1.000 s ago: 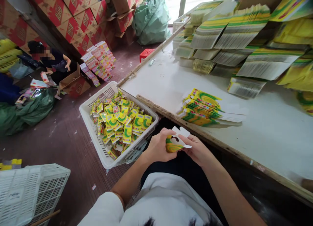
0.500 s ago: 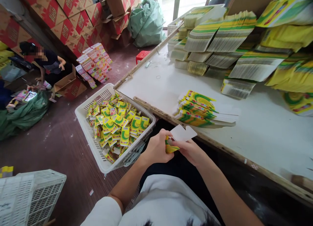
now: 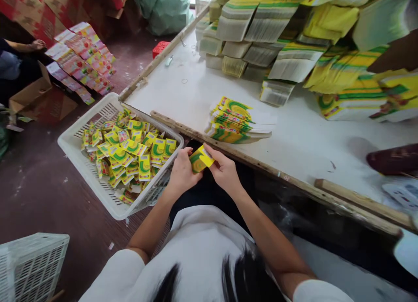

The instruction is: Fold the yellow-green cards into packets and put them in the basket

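Between my two hands is a small yellow and green printed card box (image 3: 198,161), held just off the table's front edge. My left hand (image 3: 183,171) grips its left side, thumb and fingers closed on it. With thumb and fingers, my right hand (image 3: 225,169) pinches a yellow flap at its upper right. On the table near my hands lies a fanned pile of flat printed cartons (image 3: 231,123), white undersides showing to the right. Left of my hands stands a white plastic basket (image 3: 88,180) filled with similar small yellow packs (image 3: 130,151).
Tall stacks of bundled cartons (image 3: 274,27) fill the back of the white table (image 3: 170,93). A wooden strip (image 3: 359,206) runs along its front edge. A dark cylinder (image 3: 392,159) lies at right. White crates (image 3: 35,262) stand lower left; a person's arm (image 3: 24,45) shows upper left.
The white unprinted panel that stuck out of the carton is folded away; its yellow printed face now shows. My right hand has shifted to the flap end. The whole view has turned rightward.
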